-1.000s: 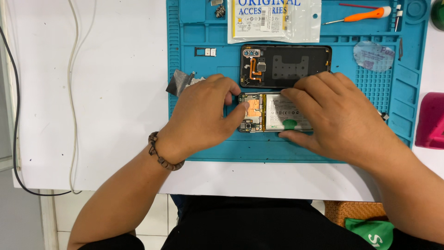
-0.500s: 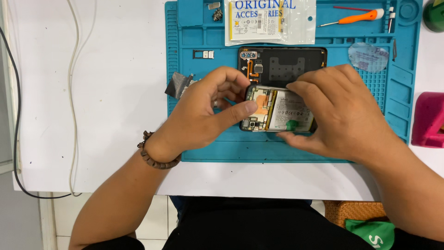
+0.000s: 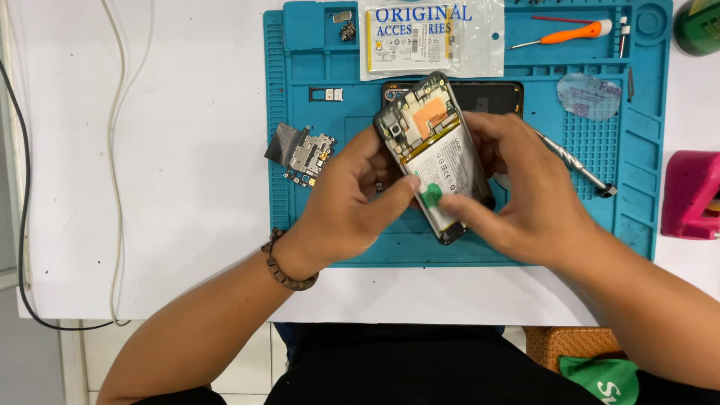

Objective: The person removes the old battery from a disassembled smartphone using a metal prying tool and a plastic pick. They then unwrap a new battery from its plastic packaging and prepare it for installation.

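Opened phone (image 3: 435,154) is held tilted above the mat by both hands, its far end raised. Left hand (image 3: 349,202): fingers closed round the phone's left edge, thumb laid across near the green pull tab (image 3: 431,196). Right hand (image 3: 525,199): fingers (image 3: 459,211) pinched at the tab, the rest wrapped behind the phone's right side.

Progress, as judged: back cover is already off, since battery and internal boards are exposed. Battery (image 3: 448,169) is still seated in the frame and the tab is gripped but not visibly pulled free, so battery removal looks pending.

Just left of the left fingers, a removed board with its shield (image 3: 304,154) lies at the mat edge. Beyond the fingers, a dark cover (image 3: 487,96) lies flat on the blue mat (image 3: 330,247), partly hidden by the phone. To the right of the right fingers, a metal tool (image 3: 574,161) lies on the mat.

Containers, far side: in the mat's tray slots, a small metal part (image 3: 342,16) and a cluster of screws (image 3: 347,31). A clear bag (image 3: 431,37) contains a new battery. An orange-handled screwdriver (image 3: 570,34) lies in the top tray. All of it rests on the white worktop (image 3: 150,187).
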